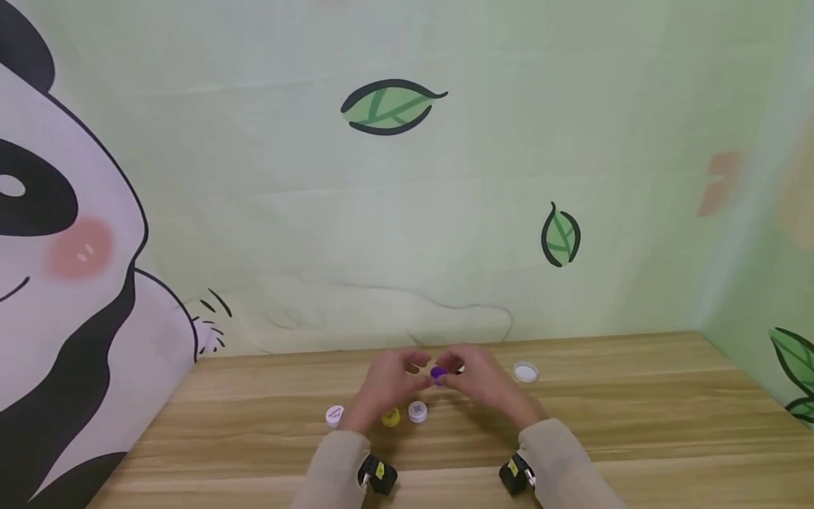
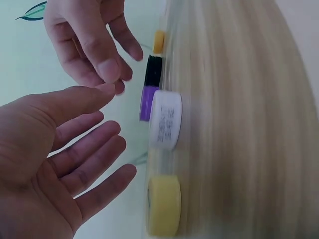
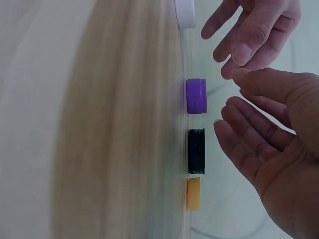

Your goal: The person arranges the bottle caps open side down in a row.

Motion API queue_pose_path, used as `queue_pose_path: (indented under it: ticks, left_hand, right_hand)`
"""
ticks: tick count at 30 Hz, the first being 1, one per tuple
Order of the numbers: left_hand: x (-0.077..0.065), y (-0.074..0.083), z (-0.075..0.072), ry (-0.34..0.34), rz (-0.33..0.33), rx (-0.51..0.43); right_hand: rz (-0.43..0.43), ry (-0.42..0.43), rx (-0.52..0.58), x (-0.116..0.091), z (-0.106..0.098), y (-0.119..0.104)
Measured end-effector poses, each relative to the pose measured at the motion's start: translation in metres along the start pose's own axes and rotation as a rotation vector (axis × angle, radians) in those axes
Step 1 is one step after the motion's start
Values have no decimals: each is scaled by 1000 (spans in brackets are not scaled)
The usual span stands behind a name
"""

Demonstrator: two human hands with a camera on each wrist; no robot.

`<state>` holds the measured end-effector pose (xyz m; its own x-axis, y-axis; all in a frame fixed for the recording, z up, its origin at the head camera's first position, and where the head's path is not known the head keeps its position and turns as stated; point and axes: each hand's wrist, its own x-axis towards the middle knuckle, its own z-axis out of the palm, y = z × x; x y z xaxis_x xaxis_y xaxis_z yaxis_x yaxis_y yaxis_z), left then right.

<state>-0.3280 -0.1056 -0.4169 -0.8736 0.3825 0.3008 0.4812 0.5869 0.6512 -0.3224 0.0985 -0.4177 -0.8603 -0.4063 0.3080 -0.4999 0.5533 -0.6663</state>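
Both hands hover over the tabletop with nothing held between their fingers. My left hand has its fingers loosely extended, and its thumb tip is right by the right hand's fingertips in the wrist views. My right hand faces it with relaxed, slightly bent fingers. Below them on the wood sits a purple bottle cap, partly covered by fingers in the head view. Beside it stand a black cap and an orange cap. Closer to the left wrist are a white cap with printed marks and a yellow cap.
Another white cap with a dark mark lies left of the left wrist. A round white piece with a clear rim lies toward the back right. The wooden table meets a green printed backdrop behind.
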Motion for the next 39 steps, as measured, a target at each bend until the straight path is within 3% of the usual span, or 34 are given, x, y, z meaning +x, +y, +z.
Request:
queue_pose_path:
  ticks: [5,13,24,39]
  left_hand:
    - [7,3,7,12,4,-7]
    - [16,-2,12,-29,-33,-2]
    - [17,-7,17,-72,14,26]
    - [14,-10,18,-91,30,-31]
  right_hand:
    - [27,41,-31,-1,-3,4]
    - [55,48,-51,3,-5,10]
    - [22,33,-69,6,-2,14]
    - [13,2,-87,5,1,14]
